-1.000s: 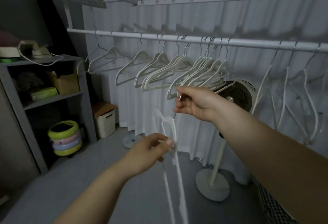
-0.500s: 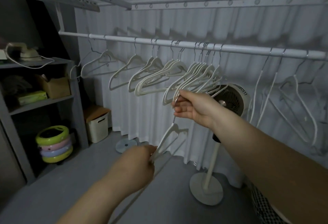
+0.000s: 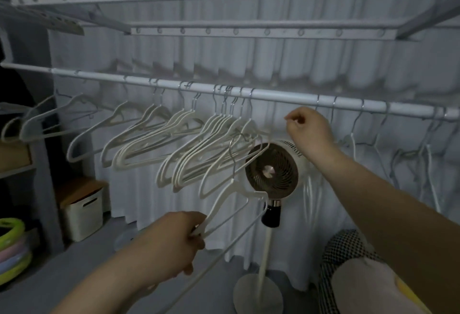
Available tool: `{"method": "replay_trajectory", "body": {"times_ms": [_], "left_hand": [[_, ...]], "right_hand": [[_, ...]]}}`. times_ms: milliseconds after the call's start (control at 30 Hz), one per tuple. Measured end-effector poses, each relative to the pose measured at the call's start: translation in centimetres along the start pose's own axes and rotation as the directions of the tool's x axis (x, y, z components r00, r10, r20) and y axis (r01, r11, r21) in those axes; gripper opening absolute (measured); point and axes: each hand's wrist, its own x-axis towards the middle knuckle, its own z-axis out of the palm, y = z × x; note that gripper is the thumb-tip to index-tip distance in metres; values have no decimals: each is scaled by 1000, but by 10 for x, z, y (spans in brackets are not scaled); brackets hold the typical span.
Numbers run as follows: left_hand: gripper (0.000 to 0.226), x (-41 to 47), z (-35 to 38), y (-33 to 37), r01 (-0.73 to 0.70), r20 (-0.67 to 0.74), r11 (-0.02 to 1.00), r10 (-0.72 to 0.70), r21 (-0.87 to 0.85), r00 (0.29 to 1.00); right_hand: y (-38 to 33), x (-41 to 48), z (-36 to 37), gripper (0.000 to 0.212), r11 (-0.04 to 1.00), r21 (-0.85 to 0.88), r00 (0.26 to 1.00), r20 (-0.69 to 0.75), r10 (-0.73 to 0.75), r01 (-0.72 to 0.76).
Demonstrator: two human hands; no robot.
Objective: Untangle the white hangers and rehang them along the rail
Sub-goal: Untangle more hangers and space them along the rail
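Observation:
A white rail runs across under a perforated drying rack. Several white hangers crowd its middle, some overlapping, and more hangers dangle askew at the right. My left hand grips one arm of a loose white hanger, whose metal hook points up in front of the crowded group, off the rail. My right hand is raised just under the rail, between the two groups. Its fingers are curled and nothing shows plainly inside them.
A standing fan on a pole sits right behind the loose hanger. A white bin and stacked coloured rings stand by a grey shelf unit at left. Checked fabric lies at lower right.
My right hand has let go of the loose hanger's hook and risen right, to just below the rail. My left hand has lifted the hanger, and the view has moved closer to the rail.

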Motion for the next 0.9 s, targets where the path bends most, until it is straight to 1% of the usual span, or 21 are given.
{"method": "replay_trajectory", "body": {"times_ms": [33,100,167,233,300,400,567,700,800,900], "left_hand": [[21,8,2,7,-5,-6,1000,5,-6,1000],[29,23,8,22,-25,-23,999,25,-19,999],[37,40,13,36,-57,-47,998,57,-11,997],[38,57,15,52,-73,-81,997,73,5,994],[35,75,14,68,-86,-133,996,89,27,987],[33,99,12,90,-112,-219,993,115,30,969],[31,132,12,114,-104,-279,993,118,63,953],[31,153,9,122,-101,-283,991,121,84,951],[33,166,8,123,-120,-241,988,141,101,960],[33,175,9,124,-138,-211,983,162,125,964]], "right_hand": [[10,9,-4,24,990,-124,997,-30,-68,64],[30,25,-10,38,929,-335,985,-7,-170,157],[48,39,-15,51,846,-496,981,80,-178,194],[61,53,-21,60,785,-580,976,145,-160,215],[70,65,-27,65,759,-608,971,187,-150,234],[77,77,-31,66,752,-602,959,243,-147,268],[84,82,-29,63,735,-587,940,248,-236,339],[89,83,-29,64,731,-576,930,250,-270,367],[89,85,-29,63,726,-572,924,251,-288,381],[85,87,-30,61,744,-556,928,238,-285,371]]}}
